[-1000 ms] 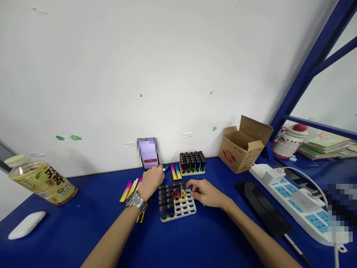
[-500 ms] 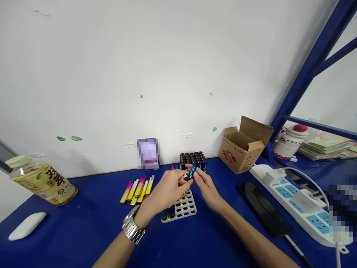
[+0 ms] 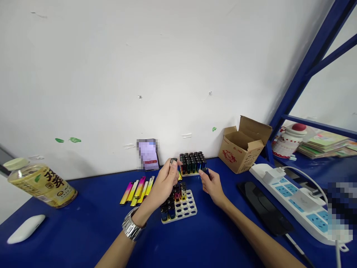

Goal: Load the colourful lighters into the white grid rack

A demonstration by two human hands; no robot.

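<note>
My left hand [image 3: 163, 180], a metal-band watch [image 3: 132, 225] at its wrist, is closed around a lighter [image 3: 174, 160] whose dark top shows above the thumb. To the right, my right hand [image 3: 213, 188] pinches a dark blue lighter [image 3: 205, 171], mostly covered by the fingers. Between and below the hands lies a white perforated tray [image 3: 189, 211]. Dark-topped lighters [image 3: 171, 212] stand in its left part, partly behind my left hand. Behind the hands, a second group of upright black-topped lighters [image 3: 193, 163] is packed in rows near the wall.
Several pink and yellow lighter-shaped pieces [image 3: 141, 188] lie left of my left hand. A phone [image 3: 149, 154] leans on the wall. Rightward are an open carton [image 3: 237, 154], a black phone [image 3: 263, 208] and a power strip [image 3: 304, 212]. A bottle [image 3: 44, 184] and white mouse [image 3: 26, 229] are at left.
My hands have moved apart from where they met over the tray. The blue lighter has gone right with my right hand, and my left hand has turned upright.
</note>
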